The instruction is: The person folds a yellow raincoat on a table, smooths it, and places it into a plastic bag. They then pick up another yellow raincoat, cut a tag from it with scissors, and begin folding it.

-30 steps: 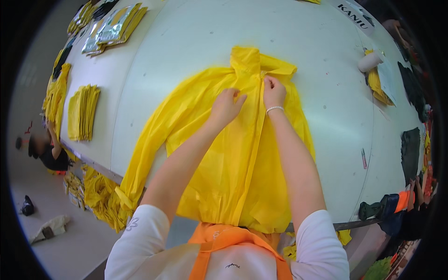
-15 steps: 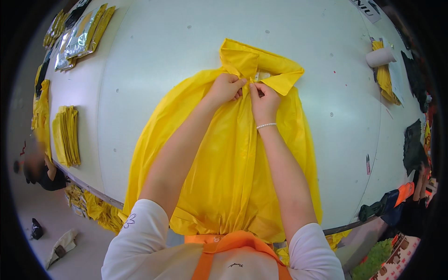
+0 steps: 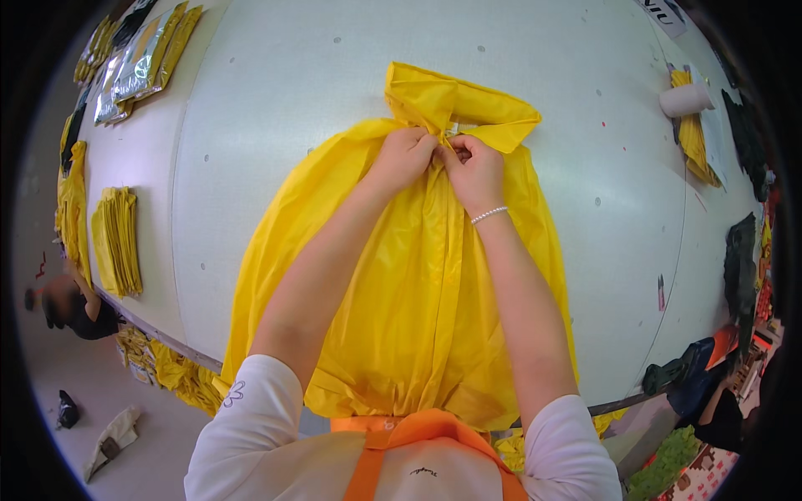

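Note:
A thin yellow jacket (image 3: 393,292) with a stand-up collar (image 3: 493,108) lies front up before me, its collar end away from me and its lower edge near my waist. My left hand (image 3: 407,157) is closed on the jacket's front edge just below the collar. Right beside it, my right hand (image 3: 474,171) pinches the other side of the front opening, fingertips almost meeting the left ones. What exactly sits between the fingertips is too small to make out. A pale label shows inside the neck.
On the pale table (image 3: 251,83), a stack of folded yellow garments (image 3: 117,242) lies at left, bagged ones (image 3: 150,63) behind it. A white roll (image 3: 685,100) rests on yellow cloth at far right, with small snips (image 3: 661,292) nearer. Another person (image 3: 79,305) is at the left edge.
Both hands have come closer together at the neck opening. My right hand has moved slightly up and turned inward, and the collar has shifted a little away and to the left.

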Tool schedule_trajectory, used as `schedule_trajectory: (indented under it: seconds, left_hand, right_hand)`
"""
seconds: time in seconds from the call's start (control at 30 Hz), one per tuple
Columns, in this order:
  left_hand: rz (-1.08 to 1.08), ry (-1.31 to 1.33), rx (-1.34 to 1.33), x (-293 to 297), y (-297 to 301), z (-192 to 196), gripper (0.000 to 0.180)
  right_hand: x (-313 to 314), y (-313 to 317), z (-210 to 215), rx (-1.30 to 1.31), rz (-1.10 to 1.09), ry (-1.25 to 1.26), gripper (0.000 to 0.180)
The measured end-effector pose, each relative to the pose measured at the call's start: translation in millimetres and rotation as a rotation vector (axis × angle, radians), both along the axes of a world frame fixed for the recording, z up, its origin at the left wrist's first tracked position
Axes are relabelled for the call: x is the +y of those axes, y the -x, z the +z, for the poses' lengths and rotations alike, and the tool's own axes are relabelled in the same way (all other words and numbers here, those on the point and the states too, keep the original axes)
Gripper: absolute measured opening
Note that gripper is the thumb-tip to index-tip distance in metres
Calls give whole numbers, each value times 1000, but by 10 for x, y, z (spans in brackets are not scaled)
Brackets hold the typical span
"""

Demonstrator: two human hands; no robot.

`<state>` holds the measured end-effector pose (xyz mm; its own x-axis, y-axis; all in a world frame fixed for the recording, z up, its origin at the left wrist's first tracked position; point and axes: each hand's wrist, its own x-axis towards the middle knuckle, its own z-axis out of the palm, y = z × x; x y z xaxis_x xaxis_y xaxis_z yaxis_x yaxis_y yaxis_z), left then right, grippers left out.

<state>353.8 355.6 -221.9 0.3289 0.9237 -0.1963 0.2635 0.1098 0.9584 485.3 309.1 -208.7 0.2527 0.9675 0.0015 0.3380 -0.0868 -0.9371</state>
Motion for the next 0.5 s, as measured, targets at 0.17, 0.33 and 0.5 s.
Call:
schedule_trajectory:
  seconds: [0.17, 0.33, 0.5]
  left_hand:
    - [19, -232, 466, -179, -43, 406, 51]
    - [-419, 91, 822, -1048, 139, 812, 56]
    - [-202, 374, 221, -1572, 343, 295, 47]
  right_hand:
    - [-7, -38, -101, -165, -38, -121, 13]
    - [-354, -91, 83, -286, 6, 36, 27]
    - [-1395, -2, 556, -224, 252, 461, 23]
